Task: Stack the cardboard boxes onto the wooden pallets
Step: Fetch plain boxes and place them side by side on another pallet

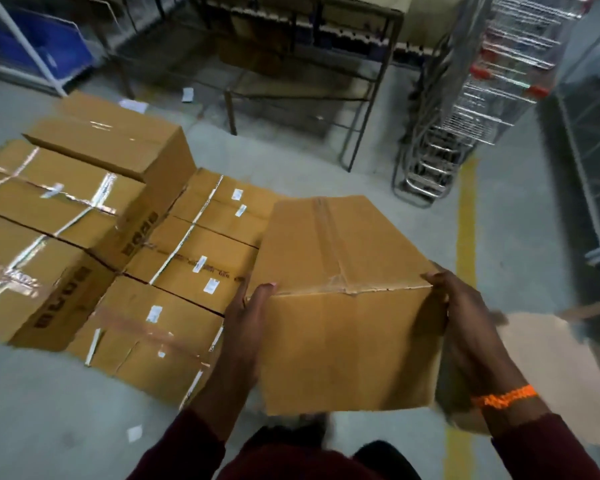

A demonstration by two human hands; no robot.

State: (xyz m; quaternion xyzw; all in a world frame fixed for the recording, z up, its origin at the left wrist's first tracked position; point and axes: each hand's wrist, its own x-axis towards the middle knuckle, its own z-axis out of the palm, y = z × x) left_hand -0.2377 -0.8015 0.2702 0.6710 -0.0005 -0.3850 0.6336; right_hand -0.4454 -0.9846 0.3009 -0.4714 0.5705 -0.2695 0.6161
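Entry, head view. You hold one cardboard box, the carried box (347, 306), in front of your body and above the grey floor (291, 157).

Left hand (245, 327): the palm lies flat on the box's left side and the thumb hooks onto the near face at the top corner. The fingers are hidden behind the box.

Right hand (465, 323): it clasps the right side, with the fingertips curled over the top right corner. An orange wristband (504, 398) sits at that wrist. Both sleeves are dark maroon.

Carried box: taped seam on top, running away from you. The top face tilts slightly toward the camera, and the far left corner overlaps the stack in this view.

Stacked boxes, to your left:
- A low row (194, 258) of three boxes sits just beside the carried box, with white labels and pale strapping.
- A taller tier (66, 202) stands behind that row, with glossy tape on top and black print on the side. The print is too blurred to read.
- What the stack rests on is hidden.

Surroundings:
- A yellow line (466, 220) runs along the floor on your right.
- Nested wire trolleys (492, 98) stand at far right.
- A metal frame table (231, 112) stands ahead.
- A blue bin (49, 46) is at far left.
- A paper scrap (134, 433) lies on the floor near your feet.
- A pale, blurred piece of cardboard (548, 358) sits beyond your right hand.
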